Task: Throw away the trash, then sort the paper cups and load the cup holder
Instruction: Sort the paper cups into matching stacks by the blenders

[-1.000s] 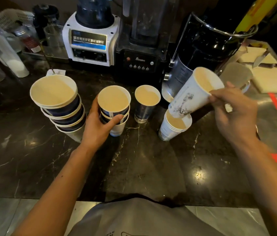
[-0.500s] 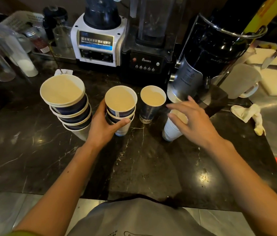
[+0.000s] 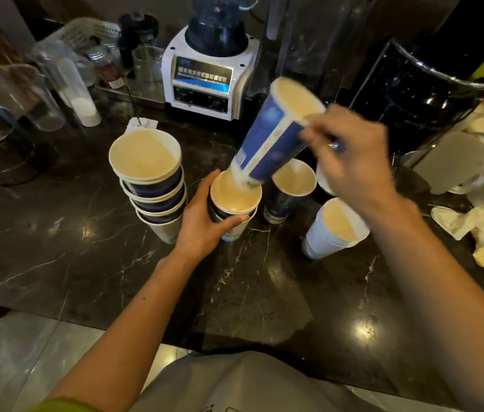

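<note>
Lowering a newly lifted blue cup [image 3: 276, 135], pinched by right hand [image 3: 351, 153] fingers, into the stack [image 3: 235, 209] (left hand [image 3: 202, 221] wrapped around it); sorting advances.

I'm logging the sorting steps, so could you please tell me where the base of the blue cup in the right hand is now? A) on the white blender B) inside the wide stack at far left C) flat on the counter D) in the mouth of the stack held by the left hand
D: the tilted blue cup, held by the right hand, dips its base into the stack that the left hand grips.
</note>
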Tool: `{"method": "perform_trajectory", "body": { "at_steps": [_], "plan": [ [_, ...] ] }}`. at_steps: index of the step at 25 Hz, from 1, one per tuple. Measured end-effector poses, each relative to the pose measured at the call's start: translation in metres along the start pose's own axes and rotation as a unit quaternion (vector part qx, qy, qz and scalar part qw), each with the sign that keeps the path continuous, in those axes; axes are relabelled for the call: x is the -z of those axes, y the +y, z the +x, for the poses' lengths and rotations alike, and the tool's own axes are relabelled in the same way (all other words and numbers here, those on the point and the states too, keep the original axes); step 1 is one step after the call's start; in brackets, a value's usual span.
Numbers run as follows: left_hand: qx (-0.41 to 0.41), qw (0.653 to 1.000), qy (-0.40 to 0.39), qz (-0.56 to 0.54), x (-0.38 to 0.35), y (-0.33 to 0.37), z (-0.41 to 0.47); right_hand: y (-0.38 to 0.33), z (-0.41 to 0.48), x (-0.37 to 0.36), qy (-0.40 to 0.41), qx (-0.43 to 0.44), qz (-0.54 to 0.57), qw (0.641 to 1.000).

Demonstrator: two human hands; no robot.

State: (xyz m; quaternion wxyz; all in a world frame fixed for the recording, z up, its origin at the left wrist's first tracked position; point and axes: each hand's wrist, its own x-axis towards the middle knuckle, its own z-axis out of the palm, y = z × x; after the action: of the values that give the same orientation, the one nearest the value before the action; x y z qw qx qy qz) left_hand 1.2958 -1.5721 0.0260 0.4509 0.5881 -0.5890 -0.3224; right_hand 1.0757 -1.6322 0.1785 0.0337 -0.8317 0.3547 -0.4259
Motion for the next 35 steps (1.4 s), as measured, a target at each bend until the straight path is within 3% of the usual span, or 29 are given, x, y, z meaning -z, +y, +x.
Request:
{"method": "perform_trajectory", "body": {
  "at_steps": [3,5,10,14,17,19,21,24,31,35],
  "plan": [
    [0.004,1.0,0.016,0.004,-0.003,-0.003,-0.001,0.021,0.001,0.036,0.063,-0.027,-0.044,0.997],
    [0.004,1.0,0.016,0.002,-0.006,-0.003,-0.001,0.036,-0.014,0.044,0.041,-0.039,-0.091,0.994],
    [0.009,1.0,0.013,-0.006,-0.007,-0.003,-0.002,0.059,-0.052,0.013,-0.104,-0.065,-0.131,0.984],
    [0.023,1.0,0.007,-0.003,-0.006,-0.004,-0.001,0.055,-0.067,-0.021,-0.306,-0.096,-0.132,0.938],
    [0.03,0.999,-0.009,-0.009,-0.003,-0.004,0.0,0.043,-0.062,-0.03,-0.273,-0.091,-0.107,0.952],
    [0.02,0.999,-0.026,-0.009,-0.004,-0.004,0.001,0.029,-0.05,-0.035,-0.234,-0.037,-0.079,0.968],
    [0.011,0.999,-0.029,-0.01,-0.002,-0.005,0.001,0.011,-0.041,-0.048,-0.298,0.019,-0.031,0.954],
    [0.001,1.0,-0.031,0.0,-0.002,-0.005,0.001,-0.003,-0.041,-0.066,-0.391,0.032,-0.026,0.919],
    [0.006,0.999,-0.029,-0.017,-0.005,-0.004,0.0,0.002,-0.049,-0.069,-0.32,0.013,0.005,0.947],
    [0.008,0.999,-0.023,-0.025,-0.005,-0.006,0.0,-0.004,-0.035,-0.043,-0.167,-0.013,0.03,0.985]
  ]
}}
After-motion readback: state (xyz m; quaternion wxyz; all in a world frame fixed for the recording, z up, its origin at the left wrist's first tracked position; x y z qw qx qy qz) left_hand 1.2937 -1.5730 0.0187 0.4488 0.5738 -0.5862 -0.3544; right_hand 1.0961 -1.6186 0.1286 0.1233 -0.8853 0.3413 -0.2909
